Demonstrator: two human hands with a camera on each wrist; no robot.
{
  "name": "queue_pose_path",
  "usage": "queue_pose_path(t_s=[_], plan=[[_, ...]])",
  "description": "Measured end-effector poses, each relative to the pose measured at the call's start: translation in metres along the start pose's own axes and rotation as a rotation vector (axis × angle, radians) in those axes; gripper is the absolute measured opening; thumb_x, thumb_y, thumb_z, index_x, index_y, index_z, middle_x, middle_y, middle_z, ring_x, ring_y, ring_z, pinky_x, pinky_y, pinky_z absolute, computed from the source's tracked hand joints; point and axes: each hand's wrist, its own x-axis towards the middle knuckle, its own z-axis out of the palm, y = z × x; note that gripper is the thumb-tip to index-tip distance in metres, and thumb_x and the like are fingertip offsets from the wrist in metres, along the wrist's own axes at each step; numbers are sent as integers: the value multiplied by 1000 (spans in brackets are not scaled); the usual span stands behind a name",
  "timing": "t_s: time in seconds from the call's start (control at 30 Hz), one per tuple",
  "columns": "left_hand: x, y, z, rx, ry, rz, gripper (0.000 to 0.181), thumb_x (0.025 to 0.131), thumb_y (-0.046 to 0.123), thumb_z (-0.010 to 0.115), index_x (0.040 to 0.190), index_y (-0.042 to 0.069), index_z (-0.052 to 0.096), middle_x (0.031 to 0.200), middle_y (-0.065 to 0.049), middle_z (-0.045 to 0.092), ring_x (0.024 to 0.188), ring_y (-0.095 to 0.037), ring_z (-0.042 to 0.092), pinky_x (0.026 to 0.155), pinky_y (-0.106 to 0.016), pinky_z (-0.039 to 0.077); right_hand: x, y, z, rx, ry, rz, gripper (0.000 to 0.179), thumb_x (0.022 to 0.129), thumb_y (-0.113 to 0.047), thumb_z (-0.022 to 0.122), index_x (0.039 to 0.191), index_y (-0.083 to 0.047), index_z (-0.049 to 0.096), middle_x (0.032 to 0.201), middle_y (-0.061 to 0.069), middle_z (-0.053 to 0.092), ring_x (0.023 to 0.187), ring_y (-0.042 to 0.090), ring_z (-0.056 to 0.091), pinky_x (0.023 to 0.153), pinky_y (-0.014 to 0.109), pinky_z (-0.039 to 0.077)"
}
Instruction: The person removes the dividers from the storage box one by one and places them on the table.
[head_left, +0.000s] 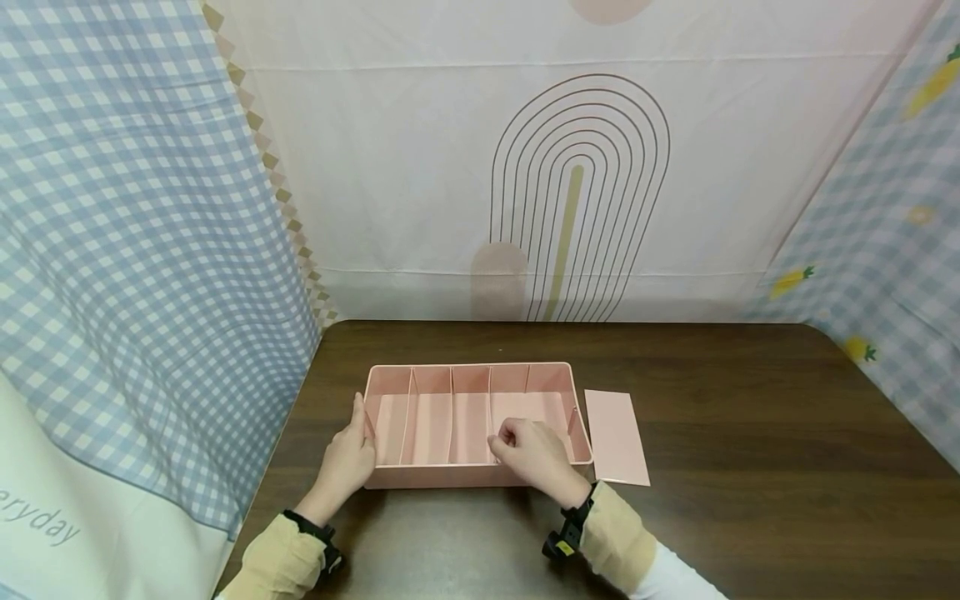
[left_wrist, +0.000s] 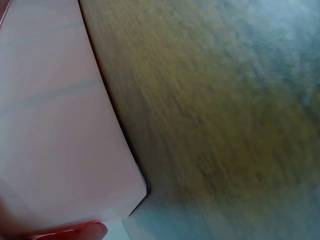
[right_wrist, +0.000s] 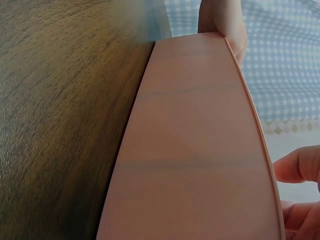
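To me this looks like a small closed-in corner. A brown table (head_left: 750, 433) has a blue checked cloth (head_left: 150, 208) on its left, a fruit cloth (head_left: 885, 267) on its right and a white sheet (head_left: 390, 183) behind. I can't tell if it's someone's home.

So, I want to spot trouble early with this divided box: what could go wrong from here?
The right hand is at the front wall of the pink box, close to a divider, so a careless move might bump it.

The loose pink panel lies just beside the box's right end; if the left hand at the opposite end pushed, the box could shove it.
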Motion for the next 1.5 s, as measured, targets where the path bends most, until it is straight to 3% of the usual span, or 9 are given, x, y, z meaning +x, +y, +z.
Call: queue_pose_path(t_s=[0.47, 0.97, 1.27, 1.5], plan=[[0, 0, 0, 7, 4, 1, 57, 89, 7, 34, 139, -6, 11, 76, -19, 58, 67, -27, 57, 59, -43, 43, 2, -1, 6, 10, -35, 12, 25, 80, -27, 56, 57, -18, 51, 49, -10, 39, 47, 7, 37, 44, 20, 26], [0, 0, 1, 4, 17, 7, 57, 89, 7, 34, 139, -6, 10, 98, -29, 58, 81, -36, 59, 68, -47, 44, 7, 0, 13, 7, -50, 23, 29, 78, -25, 56, 53, -15, 46, 49, -9, 35, 46, 8, 34, 44, 20, 24], [0, 0, 1, 3, 10, 3, 58, 89, 7, 34, 139, -6, 10, 98, -29, 58, 81, -36, 59, 67, -47, 44, 8, -2, 14, -12, -77, 37, 33, 78, -24, 56, 51, -14, 40, 48, -8, 29, 45, 8, 30, 44, 21, 21], [0, 0, 1, 2, 14, 15, 58, 88, 6, 34, 139, -8, 9, 93, -28, 59, 69, -27, 57, 61, -44, 44, 6, -5, 13, -60, -73, 18, 33, 76, -25, 56, 51, -14, 39, 48, -8, 29, 45, 9, 30, 44, 21, 21]])
